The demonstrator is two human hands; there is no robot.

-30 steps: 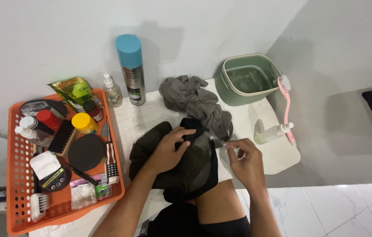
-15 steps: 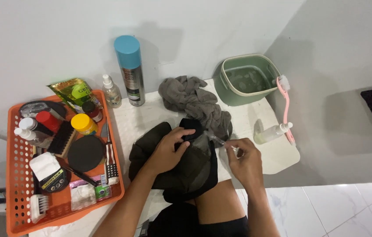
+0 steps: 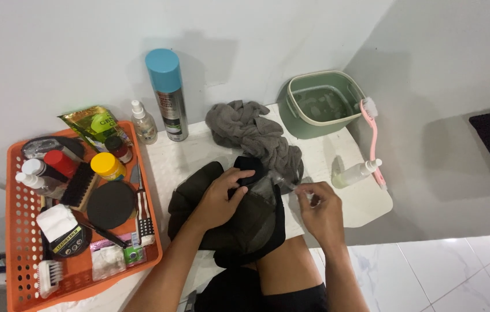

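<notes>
A dark olive and black cap [image 3: 243, 222] lies on the white board, partly over my knee. My left hand [image 3: 217, 199] presses down on the cap's crown, fingers spread over the fabric. My right hand [image 3: 319, 209] is closed around a small clear thing, likely a tiny bottle or brush, whose tip [image 3: 282, 179] touches the cap near its black front. What exactly the right hand holds is too small to tell. A crumpled grey cloth [image 3: 256, 134] lies just behind the cap.
An orange basket [image 3: 22, 277] at left holds brushes, tins and small bottles. A tall spray can [image 3: 168, 95] and a small bottle [image 3: 143, 123] stand by the wall. A green tub [image 3: 320, 104], a pink brush [image 3: 372, 136] and a lying spray bottle [image 3: 357, 172] sit at right.
My right hand has shifted slightly left toward the cap. My left hand stays pressed on the cap.
</notes>
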